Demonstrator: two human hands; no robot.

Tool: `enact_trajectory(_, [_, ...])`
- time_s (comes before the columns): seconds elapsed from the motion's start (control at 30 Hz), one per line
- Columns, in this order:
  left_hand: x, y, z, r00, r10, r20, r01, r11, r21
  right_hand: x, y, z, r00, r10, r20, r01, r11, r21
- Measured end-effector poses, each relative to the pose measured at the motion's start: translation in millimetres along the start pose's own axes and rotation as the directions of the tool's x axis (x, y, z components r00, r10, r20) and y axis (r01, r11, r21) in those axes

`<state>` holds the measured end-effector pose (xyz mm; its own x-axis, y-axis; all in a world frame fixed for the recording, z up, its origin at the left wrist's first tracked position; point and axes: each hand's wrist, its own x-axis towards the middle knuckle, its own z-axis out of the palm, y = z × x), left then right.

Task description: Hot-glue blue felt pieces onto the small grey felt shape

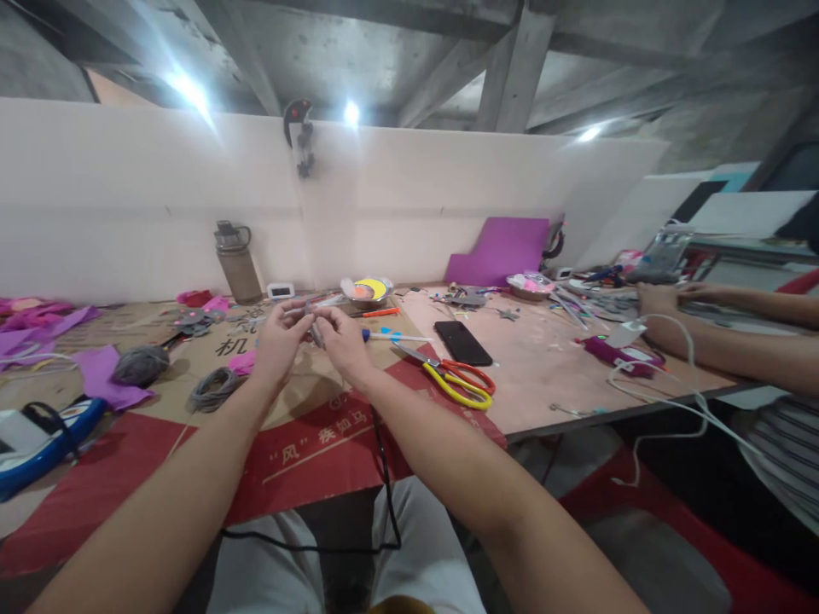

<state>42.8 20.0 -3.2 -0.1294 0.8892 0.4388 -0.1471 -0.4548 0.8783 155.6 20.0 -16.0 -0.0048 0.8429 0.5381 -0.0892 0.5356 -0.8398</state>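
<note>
My left hand [280,334] and my right hand [343,336] meet above the cardboard, fingers closed in a pinch. Between the fingertips is a small greyish piece, mostly hidden and too small to name. A pink scrap [242,363] and a coil of grey yarn [215,390] lie beside my left wrist. Farther left sits a ball of grey yarn [141,366]. Just right of my right hand is a thin white stick with a blue end. Scissors [461,381] with red and yellow handles lie partly open near my right forearm, beside a black phone [462,342].
Red-printed cardboard [307,465] covers the table's front. At the back stand a bottle [236,264] and a bowl with a yellow piece [371,292]. A blue power strip [51,448] lies left. On the right, a co-worker's arms [723,337] rest near a purple power strip [624,356] and white cables.
</note>
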Motion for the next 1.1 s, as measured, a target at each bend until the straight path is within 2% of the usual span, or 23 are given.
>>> enact_trajectory(0.13, [1.9,-2.5,-2.6,0.997,0.066,-0.03,-0.063,0.994,0.088,0.5,0.7,0.6,1.0,0.005,0.025,-0.006,1.0,0.013])
enact_trajectory(0.27, [3.5,-2.8,-4.0,0.996,0.069,-0.051,-0.064,0.992,0.107,1.0,-0.4,1.7,0.997,0.058,0.052,-0.061,0.996,0.063])
enact_trajectory(0.33, [4.6,-2.8,-4.7,0.995,0.072,-0.066,-0.064,0.992,0.112,2.0,-1.1,0.7,0.999,0.035,0.008,-0.035,0.999,0.014])
enact_trajectory(0.43, [6.7,-4.0,-6.3,0.992,0.092,-0.089,-0.081,0.988,0.129,4.1,-2.4,-3.6,0.991,-0.045,-0.123,0.024,0.986,-0.165])
enact_trajectory(0.5, [8.5,-5.8,-7.6,0.989,0.105,-0.1,-0.09,0.986,0.143,5.5,-3.3,-6.9,0.984,-0.068,-0.164,0.034,0.978,-0.204])
enact_trajectory(0.77, [11.7,-9.7,-11.1,0.988,0.122,-0.096,-0.103,0.977,0.185,5.7,-8.1,-9.3,0.989,-0.078,-0.127,0.061,0.99,-0.129])
enact_trajectory(0.9, [10.1,-7.3,-10.8,0.988,0.13,-0.088,-0.111,0.975,0.192,5.8,-9.9,-8.8,0.995,-0.022,-0.102,0.016,0.998,-0.061])
enact_trajectory(1.1, [8.6,-7.0,-10.5,0.989,0.122,-0.085,-0.102,0.973,0.206,5.5,-8.1,-9.9,0.995,0.025,-0.101,-0.031,0.998,-0.063])
